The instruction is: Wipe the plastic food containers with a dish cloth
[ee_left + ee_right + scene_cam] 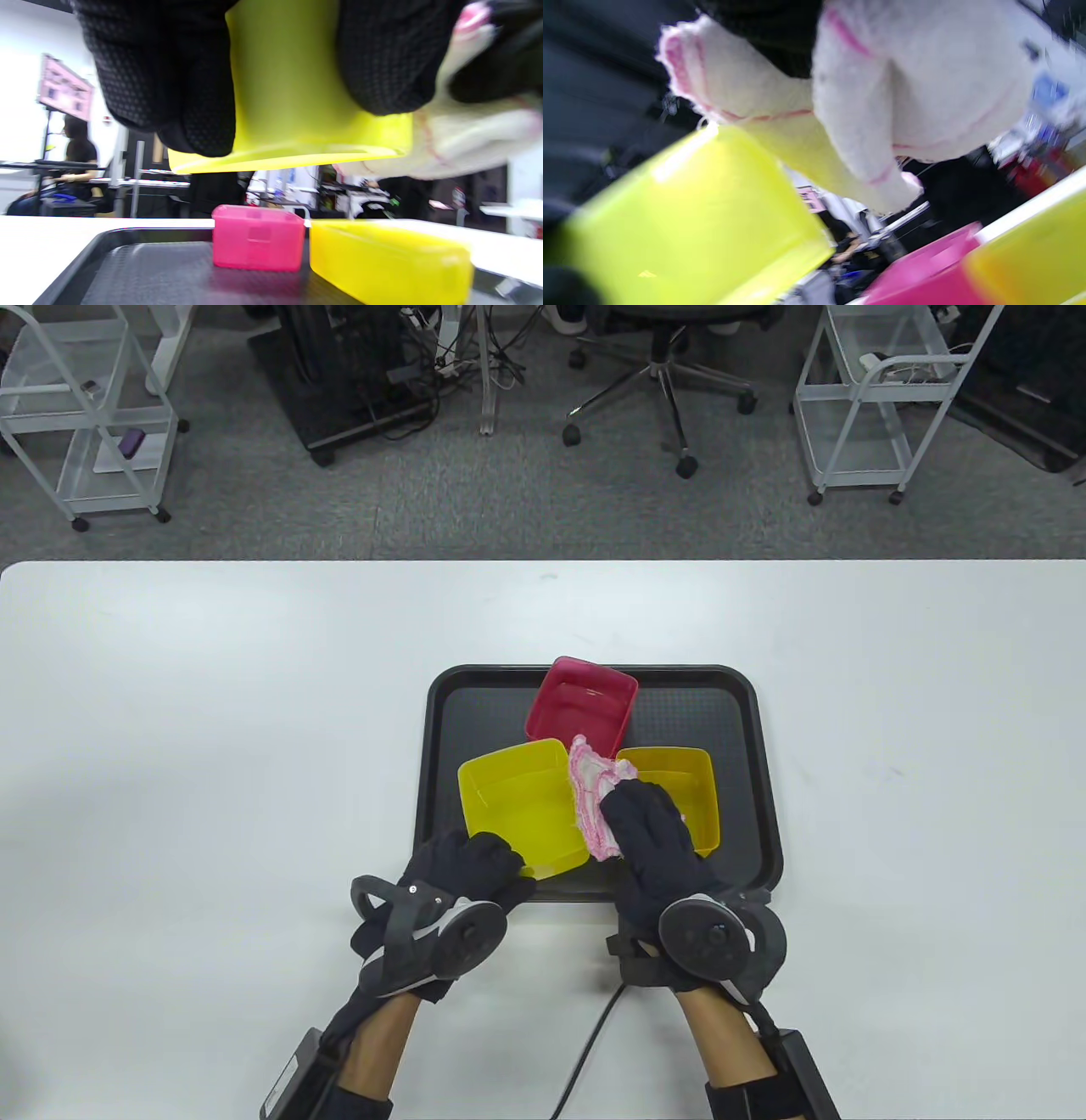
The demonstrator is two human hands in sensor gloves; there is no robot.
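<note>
While left grip (475, 865) holds yellow container (517, 806), right grip (649, 823) clutching cloth (594, 797), tray (747, 780) beneath

Black textured gloves (653, 831), grey round trackers (708, 937)

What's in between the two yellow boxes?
The pink-and-white dish cloth, held by the right hand, sits between the lifted yellow container and the other yellow container in the table view.

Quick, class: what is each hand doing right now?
Left hand: grips the lime-yellow container, lifted off the tray.
Right hand: holds the pink-and-white dish cloth.
</note>
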